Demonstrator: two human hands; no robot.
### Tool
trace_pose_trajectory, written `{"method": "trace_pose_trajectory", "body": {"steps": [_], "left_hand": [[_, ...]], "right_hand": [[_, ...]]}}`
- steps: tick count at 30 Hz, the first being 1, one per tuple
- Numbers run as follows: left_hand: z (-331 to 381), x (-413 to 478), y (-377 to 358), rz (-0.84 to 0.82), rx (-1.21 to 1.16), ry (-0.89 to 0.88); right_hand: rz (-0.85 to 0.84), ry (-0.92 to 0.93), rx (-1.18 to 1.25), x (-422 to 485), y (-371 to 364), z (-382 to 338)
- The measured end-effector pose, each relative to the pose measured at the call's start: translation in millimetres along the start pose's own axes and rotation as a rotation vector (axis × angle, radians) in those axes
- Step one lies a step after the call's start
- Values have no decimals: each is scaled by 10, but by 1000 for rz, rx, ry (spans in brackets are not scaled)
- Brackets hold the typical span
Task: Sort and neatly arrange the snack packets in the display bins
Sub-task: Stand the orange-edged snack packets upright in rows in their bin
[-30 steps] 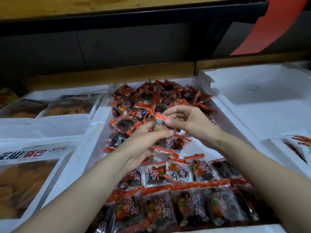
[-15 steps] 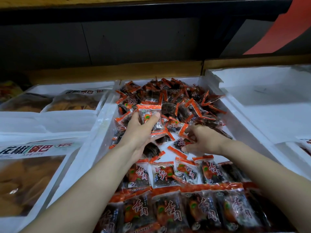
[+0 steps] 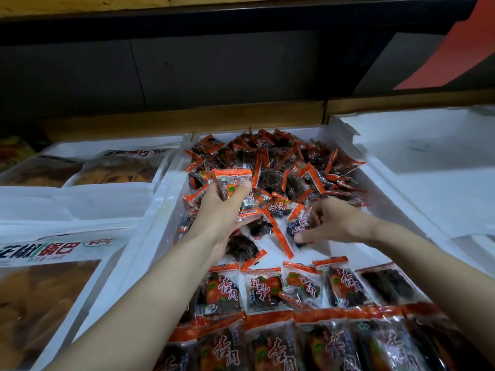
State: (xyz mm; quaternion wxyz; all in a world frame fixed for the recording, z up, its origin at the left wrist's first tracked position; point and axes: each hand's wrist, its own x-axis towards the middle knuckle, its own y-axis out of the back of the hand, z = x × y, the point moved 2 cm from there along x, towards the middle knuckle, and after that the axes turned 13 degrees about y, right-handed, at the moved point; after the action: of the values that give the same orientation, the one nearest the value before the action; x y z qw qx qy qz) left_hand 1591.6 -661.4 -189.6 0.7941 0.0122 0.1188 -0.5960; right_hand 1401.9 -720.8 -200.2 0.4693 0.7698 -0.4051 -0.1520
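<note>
Head view: left hand [image 3: 217, 210] grips the packet stack [image 3: 231, 183] over the bin [image 3: 160, 199]. Right hand [image 3: 337, 223], up at the stack 1 s ago, now pinches a loose packet [image 3: 298, 227] below the pile [image 3: 281, 167] (next pickup, I reckon; front rows [image 3: 281, 285] await).

Near snack packets [image 3: 224, 291] read 杏肉; the bag [image 3: 40, 251] at left reads 花椒锅巴.

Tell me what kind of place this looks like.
Probably a shop's bulk-snack display. Several white foam bins sit side by side; the middle one holds a loose heap of small orange-edged clear snack packets plus neat front rows, and the left ones hold large clear labelled bags of golden-brown snacks.
</note>
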Motion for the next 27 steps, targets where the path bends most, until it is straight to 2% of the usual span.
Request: {"method": "trace_pose_trajectory", "body": {"steps": [3, 5, 7, 11, 14, 18, 21, 27], "left_hand": [[-31, 59, 28, 20, 48, 2], [-48, 66, 23, 20, 48, 18], [-59, 62, -9, -7, 34, 31], [-15, -26, -92, -84, -27, 10], [16, -67, -123, -115, -19, -3], [42, -112, -141, -189, 39, -29], [34, -145, -161, -241, 118, -82], [186, -93, -31, -71, 59, -180]], "right_hand": [[232, 62, 131, -53, 138, -155], [377, 79, 360, -69, 161, -232], [405, 53, 589, -76, 117, -335], [319, 91, 890, -45, -74, -535], [256, 79, 818, -46, -135, -562], [213, 123, 519, -57, -154, -538], [182, 155, 384, -74, -148, -562], [307, 164, 361, -66, -130, -521]]}}
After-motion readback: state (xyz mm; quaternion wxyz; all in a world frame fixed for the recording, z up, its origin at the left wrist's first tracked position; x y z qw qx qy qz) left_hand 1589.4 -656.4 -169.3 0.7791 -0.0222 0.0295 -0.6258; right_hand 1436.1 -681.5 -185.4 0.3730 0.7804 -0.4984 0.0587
